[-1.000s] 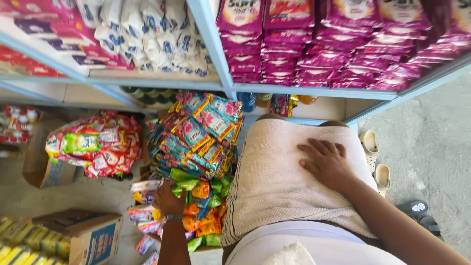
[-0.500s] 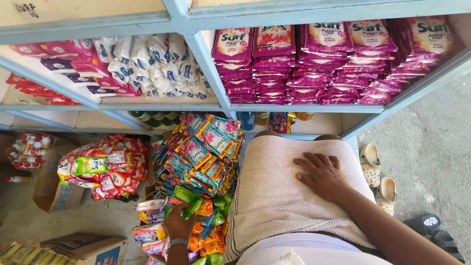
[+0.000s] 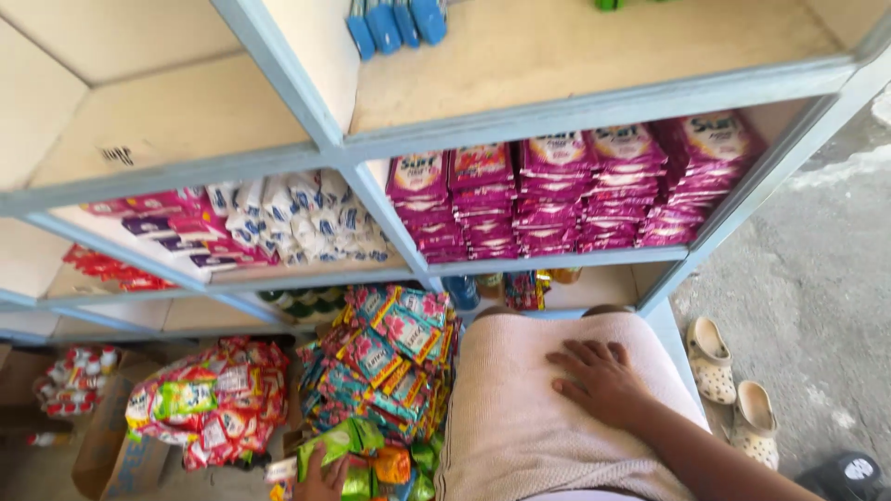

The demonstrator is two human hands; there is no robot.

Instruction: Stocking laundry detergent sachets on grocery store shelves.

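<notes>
My right hand (image 3: 599,378) lies flat, fingers spread, on a pale pink ribbed cloth (image 3: 520,417) that covers a bulky shape in front of the shelves. Only the top of my left hand (image 3: 323,482) shows at the bottom edge; it grips green and orange snack packets (image 3: 367,459) in a hanging bunch. Just above it hangs a bundle of teal and pink sachets (image 3: 385,362).
A blue metal shelf rack (image 3: 371,199) holds stacked magenta detergent packets (image 3: 566,190) and white and pink sachets (image 3: 288,223). A bag of red packets (image 3: 209,404) sits low left by a cardboard box (image 3: 116,459). Cream clogs (image 3: 733,394) lie on the concrete floor right.
The view has tilted upward, showing the higher shelves. My left hand has slid toward the bottom edge of the picture. My right hand stays on the cloth.
</notes>
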